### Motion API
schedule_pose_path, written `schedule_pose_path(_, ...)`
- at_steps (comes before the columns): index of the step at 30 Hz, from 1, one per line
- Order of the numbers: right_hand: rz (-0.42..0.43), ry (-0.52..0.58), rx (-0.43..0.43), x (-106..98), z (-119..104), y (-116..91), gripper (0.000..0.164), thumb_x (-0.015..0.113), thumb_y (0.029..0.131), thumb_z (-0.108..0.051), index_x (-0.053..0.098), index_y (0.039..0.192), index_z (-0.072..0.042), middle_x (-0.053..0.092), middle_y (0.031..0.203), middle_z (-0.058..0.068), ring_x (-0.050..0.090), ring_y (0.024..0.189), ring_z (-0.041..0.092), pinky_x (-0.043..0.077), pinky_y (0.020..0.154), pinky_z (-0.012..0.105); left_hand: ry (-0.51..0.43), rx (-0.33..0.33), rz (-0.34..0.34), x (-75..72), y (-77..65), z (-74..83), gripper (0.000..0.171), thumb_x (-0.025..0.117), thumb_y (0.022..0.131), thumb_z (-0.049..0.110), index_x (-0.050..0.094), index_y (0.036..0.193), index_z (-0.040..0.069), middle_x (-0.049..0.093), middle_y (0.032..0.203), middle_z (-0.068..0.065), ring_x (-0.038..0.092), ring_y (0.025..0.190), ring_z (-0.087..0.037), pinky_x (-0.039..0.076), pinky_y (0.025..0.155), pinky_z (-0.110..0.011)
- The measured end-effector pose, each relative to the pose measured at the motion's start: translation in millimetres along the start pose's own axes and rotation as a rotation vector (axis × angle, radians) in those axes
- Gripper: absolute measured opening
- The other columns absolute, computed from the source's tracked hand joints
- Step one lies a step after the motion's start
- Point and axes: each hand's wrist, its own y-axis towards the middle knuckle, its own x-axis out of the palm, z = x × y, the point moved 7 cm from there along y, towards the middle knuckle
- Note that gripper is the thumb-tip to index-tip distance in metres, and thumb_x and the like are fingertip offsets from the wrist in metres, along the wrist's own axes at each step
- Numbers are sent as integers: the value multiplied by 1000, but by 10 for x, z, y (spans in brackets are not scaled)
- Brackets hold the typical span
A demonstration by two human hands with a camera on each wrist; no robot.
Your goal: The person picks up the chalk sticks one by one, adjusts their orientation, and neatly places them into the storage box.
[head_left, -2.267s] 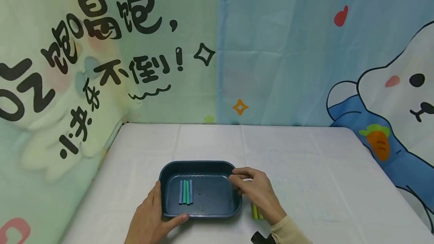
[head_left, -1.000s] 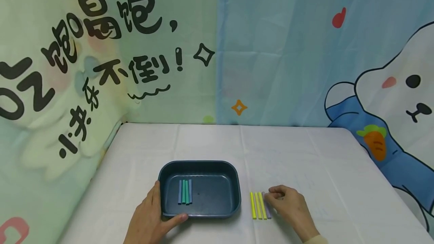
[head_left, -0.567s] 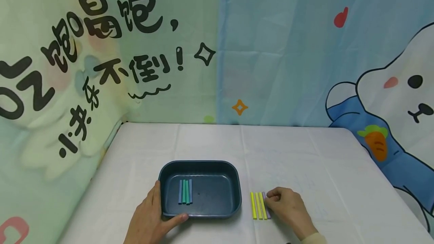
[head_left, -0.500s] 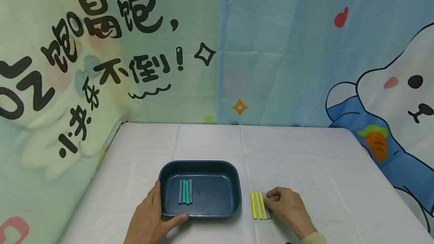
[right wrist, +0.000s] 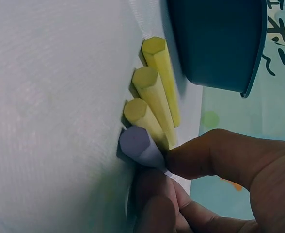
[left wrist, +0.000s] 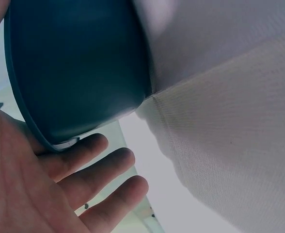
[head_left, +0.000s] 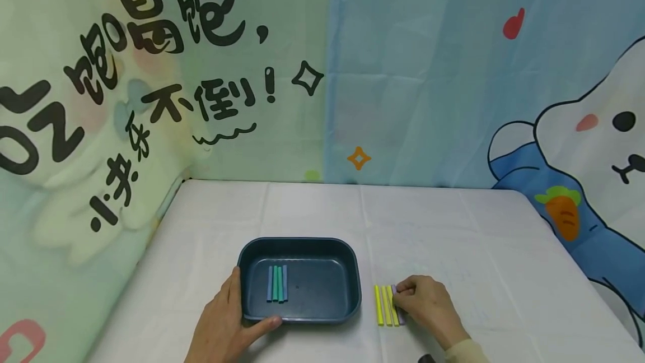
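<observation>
In the head view my left hand [head_left: 229,318] steadies a dark blue tray [head_left: 347,310] at its left front corner, thumb on the front rim. The left wrist view shows the fingers [left wrist: 96,177] extended, beside and behind the tray wall [left wrist: 79,68]. Two blue sticks and two green sticks [head_left: 280,284] lie side by side inside. To the tray's right, my right hand [head_left: 428,304] pinches a purple six-sided stick [right wrist: 137,145] between thumb and fingers. It lies at the right end of a row with three yellow sticks [right wrist: 154,94], partly hidden by the fingers.
A white cloth [head_left: 312,206] covers the table. Behind it hangs a printed fabric backdrop [head_left: 428,99] with dark lettering and a cartoon animal. A small black object [head_left: 426,358] shows by the right sleeve [head_left: 466,350].
My right hand has moved from the tray's right rim to the purple stick on the table and stayed there. The left hand keeps its place; the view has shifted slightly.
</observation>
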Motion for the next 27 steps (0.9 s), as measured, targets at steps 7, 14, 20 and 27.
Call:
schedule_pose_path(7,0,2,9,8,4,5,25,75,77,-17,75,96,-1,69,81,-1,60,77,18,51,67,35,8,-7,-6,0,1,1,139,60,68,91,25,156,-10,41,153,-28,54,128,-41,48,102,-55)
schedule_pose_path(14,0,19,17,9,28,10,24,76,77,-19,75,95,-3,70,81,-3,61,79,18,53,71,38,11,-6,0,2,-5,-2,138,61,68,90,25,155,-10,42,153,-28,55,127,-41,49,102,-55)
schedule_pose_path(20,3,48,53,-8,69,19,24,78,80,-22,75,96,-3,71,82,-4,63,81,17,54,76,42,6,1,10,-12,-7,4,137,62,69,90,26,155,-10,42,152,-28,54,128,-41,49,102,-55)
schedule_pose_path(27,19,90,77,-30,118,20,30,77,83,-28,75,100,-3,71,85,-2,63,84,18,54,77,43,7,-2,5,-11,-8,5,137,61,68,90,25,155,-10,42,152,-27,54,128,-40,48,102,-55)
